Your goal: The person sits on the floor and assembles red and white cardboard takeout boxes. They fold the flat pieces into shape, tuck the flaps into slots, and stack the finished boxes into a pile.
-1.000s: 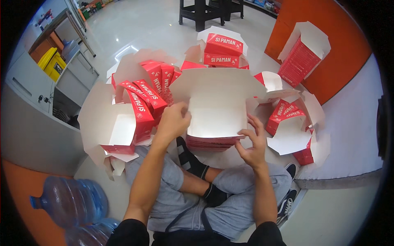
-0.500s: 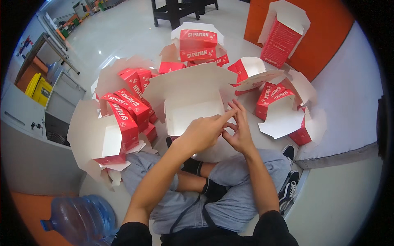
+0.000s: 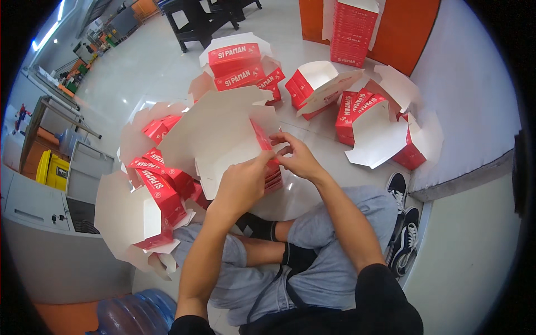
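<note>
In front of my crossed legs a red and white paper food box [image 3: 223, 145] stands with its large white flaps spread and its pale inside showing. It appears to rest on other flat red boxes [image 3: 273, 180] stacked under it. My left hand [image 3: 243, 187] is closed at the near right corner of the box, its fingertips at the red side wall. At that same wall, my right hand [image 3: 301, 160] has its fingers bent, thumb and fingertips pinching near the edge. The left hand partly covers the near wall.
Nested red boxes [image 3: 162, 192] lean at the left, and more [image 3: 237, 61] are stacked beyond. Opened boxes [image 3: 368, 123] lie at the right, near a tall stack [image 3: 352, 33]. A blue water jug [image 3: 137, 312] lies lower left; dark shoes [image 3: 405, 240] are by my knee.
The view has shifted and tilted. My hands have come apart from their touching fingertips and now meet the box's right wall. The box has turned and sits tilted to the left.
</note>
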{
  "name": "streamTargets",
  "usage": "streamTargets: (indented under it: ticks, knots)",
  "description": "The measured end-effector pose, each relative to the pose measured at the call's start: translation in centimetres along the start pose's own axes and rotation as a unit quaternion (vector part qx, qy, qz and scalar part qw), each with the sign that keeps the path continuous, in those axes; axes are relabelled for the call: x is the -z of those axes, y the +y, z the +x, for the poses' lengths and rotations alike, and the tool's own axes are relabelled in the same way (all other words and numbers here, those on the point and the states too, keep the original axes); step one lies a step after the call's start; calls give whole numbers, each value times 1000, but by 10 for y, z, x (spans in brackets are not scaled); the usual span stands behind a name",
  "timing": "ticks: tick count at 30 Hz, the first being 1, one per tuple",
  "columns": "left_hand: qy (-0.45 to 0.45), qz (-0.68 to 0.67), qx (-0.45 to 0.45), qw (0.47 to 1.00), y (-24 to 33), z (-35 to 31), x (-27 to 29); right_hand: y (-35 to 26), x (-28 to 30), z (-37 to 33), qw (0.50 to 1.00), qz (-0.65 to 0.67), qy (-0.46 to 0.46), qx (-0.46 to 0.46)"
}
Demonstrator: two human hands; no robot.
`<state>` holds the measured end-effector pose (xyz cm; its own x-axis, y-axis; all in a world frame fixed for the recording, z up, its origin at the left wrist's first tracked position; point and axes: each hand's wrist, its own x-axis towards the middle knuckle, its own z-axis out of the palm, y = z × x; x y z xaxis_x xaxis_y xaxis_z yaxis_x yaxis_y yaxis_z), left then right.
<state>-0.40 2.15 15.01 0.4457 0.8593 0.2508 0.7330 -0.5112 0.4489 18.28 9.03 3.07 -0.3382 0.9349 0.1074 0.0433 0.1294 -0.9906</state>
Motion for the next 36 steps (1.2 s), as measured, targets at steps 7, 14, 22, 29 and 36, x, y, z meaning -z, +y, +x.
streamTargets:
  ticks: [7,14,22,29,36]
  knots:
    - [-44,100,-38,993,14,-6,-11,-11,4,-31,994,54,61,-71]
    - [-83,173,-131,973,9,-24,-24,-17,-4,-58,985,58,87,-136]
    - [-202,96,-94,970,9,-17,-13,-9,-15,-59,979,83,113,-147]
    - [-41,-16,112,993,11,20,-14,-18,-24,-50,982,-74,154,-85]
    - [-50,112,135,983,9,32,-40,-30,-26,-49,938,-277,205,-38]
